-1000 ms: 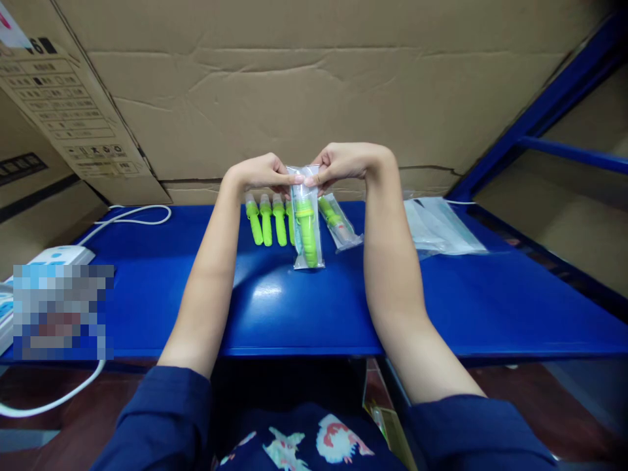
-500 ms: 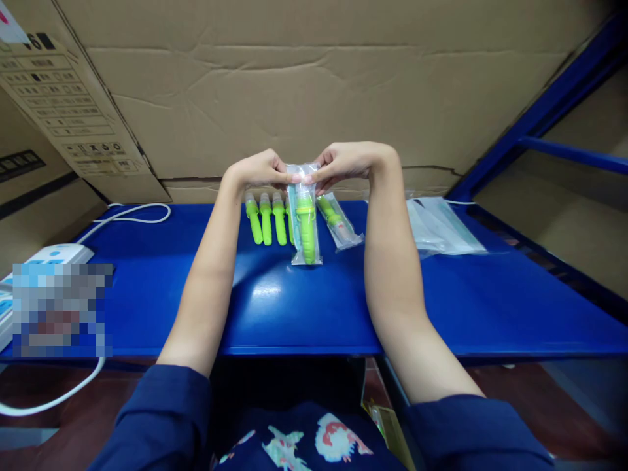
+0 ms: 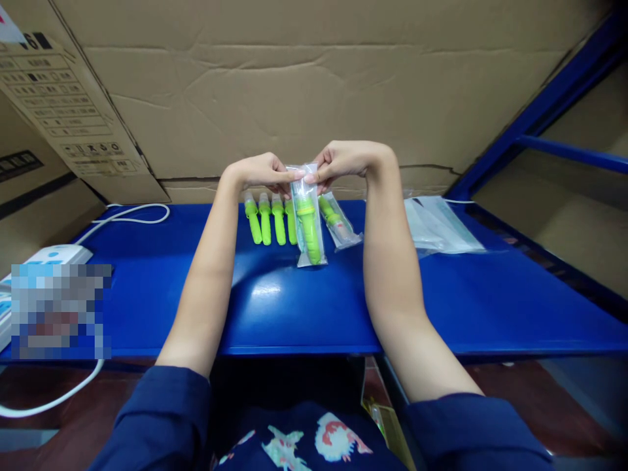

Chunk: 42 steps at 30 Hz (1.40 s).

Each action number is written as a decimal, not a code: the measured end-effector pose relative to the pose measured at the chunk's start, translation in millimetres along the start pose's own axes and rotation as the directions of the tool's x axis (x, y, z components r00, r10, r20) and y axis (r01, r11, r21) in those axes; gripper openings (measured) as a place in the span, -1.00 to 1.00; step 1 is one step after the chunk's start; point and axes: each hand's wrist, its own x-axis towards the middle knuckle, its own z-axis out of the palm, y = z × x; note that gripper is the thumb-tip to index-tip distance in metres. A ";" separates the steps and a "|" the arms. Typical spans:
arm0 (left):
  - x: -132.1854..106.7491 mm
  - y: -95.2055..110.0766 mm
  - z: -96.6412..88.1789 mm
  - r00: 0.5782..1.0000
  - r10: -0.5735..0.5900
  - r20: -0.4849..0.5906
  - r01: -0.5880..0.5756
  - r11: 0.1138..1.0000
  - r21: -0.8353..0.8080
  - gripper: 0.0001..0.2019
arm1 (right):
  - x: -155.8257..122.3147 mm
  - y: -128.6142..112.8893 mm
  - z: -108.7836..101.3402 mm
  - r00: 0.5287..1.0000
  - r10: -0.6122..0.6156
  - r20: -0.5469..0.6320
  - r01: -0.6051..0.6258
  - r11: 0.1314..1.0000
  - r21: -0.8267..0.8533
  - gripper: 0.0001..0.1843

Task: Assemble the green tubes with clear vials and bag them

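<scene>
My left hand point(image 3: 260, 171) and my right hand point(image 3: 343, 160) both pinch the top edge of a small clear plastic bag point(image 3: 308, 222) that holds a bright green tube. The bag hangs down over the blue shelf point(image 3: 275, 301), its lower end tilted slightly right. Behind it, several loose green tubes point(image 3: 269, 219) lie side by side in a row. A second clear bag with a green tube point(image 3: 339, 224) lies flat just to the right of the held one.
A stack of empty clear bags point(image 3: 439, 226) lies at the right of the shelf. A white power strip point(image 3: 59, 255) and its white cable point(image 3: 130, 212) sit at the left. Cardboard boxes point(image 3: 314, 91) close off the back and left side. A blue rack post point(image 3: 540, 104) rises at right.
Both hands stay pinched on the bag's top; the bag's lower end has swung slightly to the right.
</scene>
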 end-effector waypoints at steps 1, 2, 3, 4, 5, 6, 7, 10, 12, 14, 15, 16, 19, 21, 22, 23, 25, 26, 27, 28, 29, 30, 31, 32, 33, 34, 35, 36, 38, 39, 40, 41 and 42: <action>0.4 -0.4 -0.3 1.000 0.000 0.011 0.000 1.000 0.010 -0.46 | 0.3 0.3 -0.1 1.000 -0.006 -0.010 0.006 1.000 -0.001 -0.63; 0.9 -1.0 -0.8 1.000 -0.003 0.022 0.002 1.000 0.019 -0.47 | 0.4 0.2 0.0 1.000 -0.015 -0.023 0.015 1.000 -0.001 -0.63; 1.6 -1.8 -1.3 0.999 -0.008 0.031 0.007 1.000 0.024 -0.48 | 0.3 -0.3 0.3 0.999 -0.023 -0.037 0.023 1.000 0.001 -0.63; 2.4 -2.8 -1.9 0.999 -0.013 0.040 0.012 0.999 0.029 -0.49 | 0.1 -1.0 0.8 0.999 -0.025 -0.048 0.025 1.000 0.005 -0.63; 3.3 -3.9 -2.5 0.999 -0.017 0.046 0.016 0.999 0.034 -0.50 | -0.3 -2.0 1.4 0.998 -0.017 -0.055 0.017 1.000 0.008 -0.63; 4.2 -5.0 -3.0 0.999 -0.020 0.049 0.018 0.999 0.039 -0.50 | -0.9 -3.1 1.9 0.998 0.000 -0.058 0.000 1.000 0.011 -0.64; 5.1 -6.0 -3.3 0.999 -0.020 0.050 0.018 0.999 0.043 -0.51 | -1.5 -4.1 2.3 0.998 0.022 -0.057 -0.021 1.000 0.012 -0.64; 6.3 -7.8 -3.7 0.999 -0.004 0.042 0.002 0.999 0.042 -0.51 | -2.6 -5.4 2.5 0.997 0.062 -0.038 -0.061 0.998 0.008 -0.62; 5.3 -7.2 -3.6 0.999 0.017 0.028 -0.018 0.999 0.030 -0.51 | -2.4 -4.3 1.7 0.999 0.037 -0.026 -0.037 0.999 0.012 -0.59; 3.3 -5.3 -3.5 0.999 0.030 0.013 -0.030 0.999 0.017 -0.52 | -1.5 -2.3 0.7 0.999 -0.022 -0.025 0.023 0.999 0.029 -0.57; 2.1 -4.1 -3.6 1.000 0.030 0.007 -0.030 0.999 0.012 -0.52 | -1.0 -1.5 0.4 0.998 -0.046 -0.030 0.047 0.998 0.039 -0.57; 1.0 -3.0 -3.8 1.000 0.029 0.002 -0.029 1.000 0.008 -0.53 | -0.6 -1.0 0.2 0.998 -0.056 -0.040 0.058 0.997 0.048 -0.58; -0.9 -0.9 -4.7 0.999 0.039 -0.002 -0.039 0.999 0.004 -0.56 | -0.8 -1.5 0.4 0.995 -0.036 -0.089 0.041 0.997 0.060 -0.63; -0.9 -1.2 -5.4 0.999 0.050 -0.010 -0.050 0.999 0.002 -0.56 | -2.0 -2.9 0.7 0.992 -0.042 -0.122 0.050 0.997 0.062 -0.66; -0.6 -1.8 -5.7 0.998 0.052 -0.022 -0.052 0.999 0.003 -0.56 | -2.8 -3.6 0.8 0.990 -0.053 -0.133 0.061 0.996 0.063 -0.67; -0.2 -2.5 -5.9 0.998 0.051 -0.038 -0.051 0.999 0.005 -0.55 | -3.5 -4.4 0.8 0.989 -0.061 -0.138 0.070 0.996 0.063 -0.67; 0.6 -3.8 -6.1 0.997 0.036 -0.067 -0.036 0.999 0.010 -0.54 | -4.7 -5.7 0.6 0.991 -0.057 -0.121 0.064 0.996 0.060 -0.68; 1.0 -4.1 -6.1 0.997 0.024 -0.073 -0.023 1.000 0.009 -0.53 | -5.0 -6.4 0.4 0.993 -0.049 -0.104 0.055 0.997 0.057 -0.68; 1.3 -4.1 -5.8 0.997 0.010 -0.071 -0.010 1.000 0.003 -0.52 | -5.2 -7.1 0.2 0.995 -0.043 -0.089 0.048 0.997 0.054 -0.68; 1.6 -3.8 -5.3 0.998 -0.002 -0.062 0.002 1.000 -0.007 -0.51 | -5.2 -7.9 0.1 0.996 -0.042 -0.081 0.047 0.998 0.052 -0.68; 1.9 -3.1 -4.6 0.999 -0.011 -0.049 0.011 1.000 -0.018 -0.51 | -5.0 -8.6 0.0 0.995 -0.049 -0.083 0.053 0.997 0.049 -0.66; 2.2 -2.1 -3.8 0.999 -0.016 -0.037 0.015 0.999 -0.029 -0.51 | -4.8 -9.3 -0.1 0.993 -0.063 -0.096 0.067 0.997 0.047 -0.64; 2.5 -0.9 -2.7 0.999 -0.016 -0.028 0.015 0.999 -0.037 -0.50 | -4.5 -9.9 -0.2 0.990 -0.081 -0.115 0.086 0.995 0.043 -0.62; 2.8 0.5 -1.5 1.000 -0.013 -0.023 0.012 0.999 -0.041 -0.50 | -4.1 -10.3 -0.2 0.987 -0.097 -0.128 0.103 0.994 0.038 -0.61; 3.0 2.1 -0.3 1.000 -0.008 -0.020 0.008 0.999 -0.042 -0.50 | -3.6 -10.6 -0.3 0.985 -0.109 -0.131 0.113 0.993 0.031 -0.59; 3.1 3.8 0.9 1.000 -0.003 -0.018 0.002 0.999 -0.042 -0.51 | -3.2 -10.6 -0.4 0.986 -0.113 -0.125 0.116 0.993 0.023 -0.58; 3.0 5.5 1.9 1.000 0.004 -0.014 -0.005 0.999 -0.040 -0.52 | -2.8 -10.5 -0.7 0.988 -0.110 -0.111 0.112 0.993 0.019 -0.58; 2.8 7.2 2.9 1.000 0.012 -0.009 -0.012 0.999 -0.037 -0.53 | -2.5 -10.4 -1.1 0.990 -0.102 -0.096 0.104 0.994 0.018 -0.58; 1.9 10.3 4.2 1.000 0.029 0.007 -0.029 0.999 -0.030 -0.56 | -2.8 -10.6 -2.5 0.993 -0.089 -0.082 0.091 0.996 0.020 -0.59; 1.4 11.4 4.5 0.999 0.036 0.012 -0.036 0.999 -0.030 -0.57 | -3.7 -11.2 -3.3 0.992 -0.090 -0.089 0.092 0.996 0.017 -0.60; 0.9 12.1 4.7 0.999 0.041 0.016 -0.040 0.999 -0.032 -0.57 | -5.0 -12.4 -4.3 0.990 -0.096 -0.105 0.097 0.995 0.009 -0.61; 0.6 12.3 4.7 0.999 0.041 0.020 -0.040 0.999 -0.036 -0.57 | -7.1 -14.1 -5.3 0.986 -0.105 -0.128 0.105 0.994 -0.007 -0.64; 0.4 12.0 4.6 0.999 0.039 0.024 -0.038 0.998 -0.040 -0.57 | -9.7 -16.4 -6.3 0.980 -0.117 -0.159 0.114 0.993 -0.026 -0.66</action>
